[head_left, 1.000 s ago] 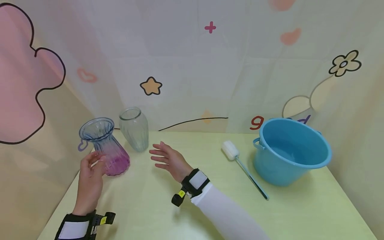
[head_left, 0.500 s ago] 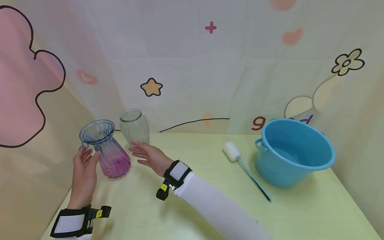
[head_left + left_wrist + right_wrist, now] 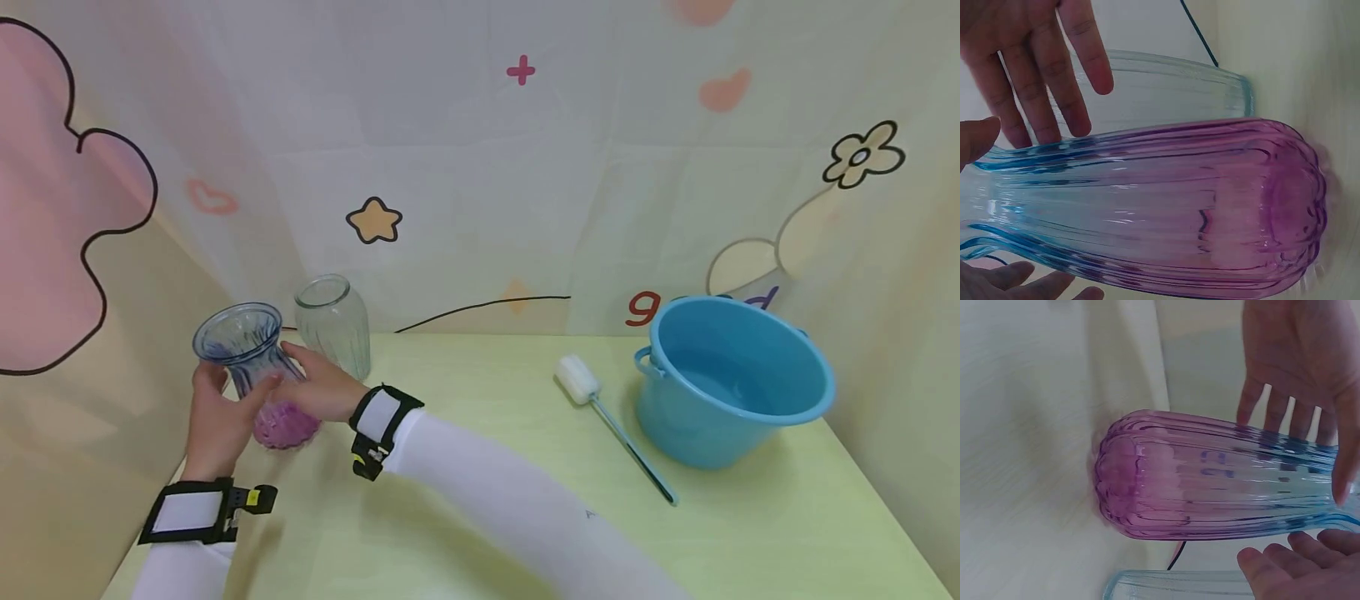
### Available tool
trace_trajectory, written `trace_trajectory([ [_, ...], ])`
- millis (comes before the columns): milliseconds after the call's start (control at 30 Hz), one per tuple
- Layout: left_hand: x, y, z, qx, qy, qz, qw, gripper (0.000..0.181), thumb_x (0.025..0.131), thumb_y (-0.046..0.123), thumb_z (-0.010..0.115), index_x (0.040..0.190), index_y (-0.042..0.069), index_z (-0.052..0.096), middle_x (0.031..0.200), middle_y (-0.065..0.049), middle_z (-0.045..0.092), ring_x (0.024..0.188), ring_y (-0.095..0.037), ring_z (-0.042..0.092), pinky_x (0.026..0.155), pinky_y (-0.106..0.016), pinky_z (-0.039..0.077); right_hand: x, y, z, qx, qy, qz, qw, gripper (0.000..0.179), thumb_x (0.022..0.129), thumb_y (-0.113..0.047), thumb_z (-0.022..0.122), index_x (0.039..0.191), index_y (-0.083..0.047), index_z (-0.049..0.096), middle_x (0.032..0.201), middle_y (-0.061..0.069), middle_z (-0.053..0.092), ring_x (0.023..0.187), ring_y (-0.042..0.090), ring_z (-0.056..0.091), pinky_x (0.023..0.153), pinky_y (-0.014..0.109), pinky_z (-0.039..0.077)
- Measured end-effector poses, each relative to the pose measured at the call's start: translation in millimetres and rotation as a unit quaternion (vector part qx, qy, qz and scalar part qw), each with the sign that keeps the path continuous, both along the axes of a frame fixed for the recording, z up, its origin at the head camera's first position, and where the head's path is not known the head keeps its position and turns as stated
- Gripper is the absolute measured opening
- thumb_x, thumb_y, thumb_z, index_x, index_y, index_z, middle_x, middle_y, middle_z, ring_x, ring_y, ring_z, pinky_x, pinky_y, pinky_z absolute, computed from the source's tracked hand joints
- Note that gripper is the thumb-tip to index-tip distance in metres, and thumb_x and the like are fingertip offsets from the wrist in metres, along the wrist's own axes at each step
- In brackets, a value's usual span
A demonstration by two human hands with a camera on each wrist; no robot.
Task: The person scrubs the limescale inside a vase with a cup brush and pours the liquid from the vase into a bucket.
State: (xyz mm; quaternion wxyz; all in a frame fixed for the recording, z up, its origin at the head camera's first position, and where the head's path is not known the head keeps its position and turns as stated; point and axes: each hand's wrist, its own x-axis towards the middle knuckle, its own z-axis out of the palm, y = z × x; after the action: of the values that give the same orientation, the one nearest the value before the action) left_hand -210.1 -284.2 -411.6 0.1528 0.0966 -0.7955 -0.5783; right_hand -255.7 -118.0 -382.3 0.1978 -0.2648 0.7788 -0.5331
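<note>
A ribbed glass vase [image 3: 285,425], blue at its flared neck and pink at its base, stands at the left of the table. My left hand [image 3: 221,421] holds it on its left side, with the fingers behind the glass and the thumb [image 3: 1346,450] across the front. From the other side my right hand [image 3: 326,385] reaches its neck. In the left wrist view the right hand's fingers [image 3: 1063,81] are nearly straight, their tips at the vase's edge. Just behind stands a clear glass vase [image 3: 337,325], partly covered by the right hand.
A white sponge brush [image 3: 577,381] with a long thin handle lies on the table [image 3: 480,517] right of centre. Beside it stands a blue bucket [image 3: 697,433] with small side handles. A printed curtain [image 3: 450,167] hangs along the back.
My right hand has moved left, from over the table to the coloured vase's right side. My left hand, briefly spread beside the vase, has come in around its neck. The vase stays put.
</note>
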Motion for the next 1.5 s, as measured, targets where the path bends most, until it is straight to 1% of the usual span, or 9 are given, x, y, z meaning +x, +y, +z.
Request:
trace_trajectory([
  [233,-8.8,2.9,-8.2,-0.003,0.049,0.007,0.9988,0.096,0.089,0.018,0.081,0.162,0.016,0.018,0.167,-0.019,0.032,0.157,-0.036,0.025,0.128,-0.059,0.018,-4.9,-12,-10.7,-0.006,0.052,-0.013,0.9985,0.069,0.098,-0.030,0.063,0.160,-0.014,0.038,0.158,0.001,0.051,0.148,0.012,0.043,0.123,0.033,0.034],
  [433,-13.3,6.5,-5.5,-0.090,0.032,0.055,0.9939,0.094,0.086,0.028,0.083,0.159,0.014,0.025,0.153,-0.029,0.049,0.142,-0.050,0.045,0.116,-0.068,0.033,-8.8,-14,-8.6,-0.020,0.102,-0.003,0.9946,0.056,0.101,-0.025,0.061,0.154,-0.015,0.047,0.145,0.002,0.063,0.125,0.003,0.056,0.109,0.021,0.044],
  [567,-14.5,8.8,-1.8,-0.131,0.024,0.082,0.9876,0.090,0.087,0.033,0.082,0.155,0.005,0.030,0.144,-0.035,0.054,0.135,-0.057,0.048,0.110,-0.072,0.037,-6.3,-17,-5.1,0.001,0.120,-0.030,0.9924,0.055,0.102,-0.031,0.062,0.152,-0.014,0.048,0.144,0.002,0.064,0.126,0.006,0.057,0.105,0.020,0.046],
  [633,-14.3,8.8,-0.7,-0.140,0.021,0.089,0.9859,0.087,0.088,0.035,0.080,0.154,0.002,0.033,0.143,-0.036,0.054,0.134,-0.059,0.049,0.109,-0.073,0.037,-5.4,-18,-4.2,0.003,0.122,-0.038,0.9917,0.053,0.102,-0.032,0.062,0.151,-0.013,0.050,0.142,0.003,0.065,0.125,0.006,0.058,0.102,0.020,0.047],
  [800,-12.7,8.8,2.8,-0.140,0.025,0.098,0.9850,0.079,0.089,0.034,0.079,0.149,-0.001,0.041,0.141,-0.035,0.054,0.131,-0.057,0.051,0.107,-0.072,0.039,-4.6,-19,-1.1,-0.006,0.127,-0.038,0.9912,0.045,0.103,-0.031,0.062,0.143,-0.011,0.056,0.119,0.001,0.069,0.098,0.005,0.057,0.078,0.016,0.048],
  [900,-10.1,10.3,6.4,-0.136,0.028,0.102,0.9850,0.077,0.089,0.034,0.080,0.146,-0.002,0.043,0.141,-0.034,0.056,0.131,-0.055,0.052,0.107,-0.071,0.039,-4.1,-20,0.2,-0.012,0.124,-0.036,0.9916,0.042,0.102,-0.030,0.063,0.139,-0.010,0.058,0.109,-0.001,0.067,0.091,0.005,0.055,0.072,0.016,0.047],
  [1133,-3.5,13.7,13.1,-0.153,0.038,0.117,0.9805,0.073,0.089,0.034,0.079,0.145,0.000,0.046,0.136,-0.032,0.061,0.128,-0.055,0.055,0.102,-0.070,0.041,-1.7,-19,3.3,-0.008,0.111,-0.040,0.9929,0.051,0.100,-0.035,0.066,0.144,-0.013,0.056,0.132,0.000,0.069,0.112,0.003,0.060,0.091,0.018,0.049],
  [1367,10.5,18.8,23.9,-0.196,0.034,0.117,0.9730,0.062,0.091,0.030,0.074,0.140,-0.001,0.050,0.130,-0.034,0.065,0.119,-0.057,0.059,0.090,-0.071,0.046,5.0,-12,11.1,-0.037,0.065,-0.041,0.9963,0.057,0.093,-0.035,0.075,0.142,-0.014,0.055,0.113,0.000,0.069,0.096,0.006,0.060,0.076,0.021,0.053],
  [1500,19.1,23.4,29.6,-0.229,0.040,0.125,0.9645,0.053,0.089,0.029,0.074,0.126,-0.005,0.057,0.116,-0.033,0.070,0.105,-0.056,0.064,0.069,-0.061,0.049,9.6,-9,14.8,-0.052,0.058,-0.045,0.9959,0.066,0.088,-0.035,0.080,0.145,-0.018,0.053,0.128,-0.001,0.070,0.109,0.004,0.063,0.087,0.019,0.053],
])
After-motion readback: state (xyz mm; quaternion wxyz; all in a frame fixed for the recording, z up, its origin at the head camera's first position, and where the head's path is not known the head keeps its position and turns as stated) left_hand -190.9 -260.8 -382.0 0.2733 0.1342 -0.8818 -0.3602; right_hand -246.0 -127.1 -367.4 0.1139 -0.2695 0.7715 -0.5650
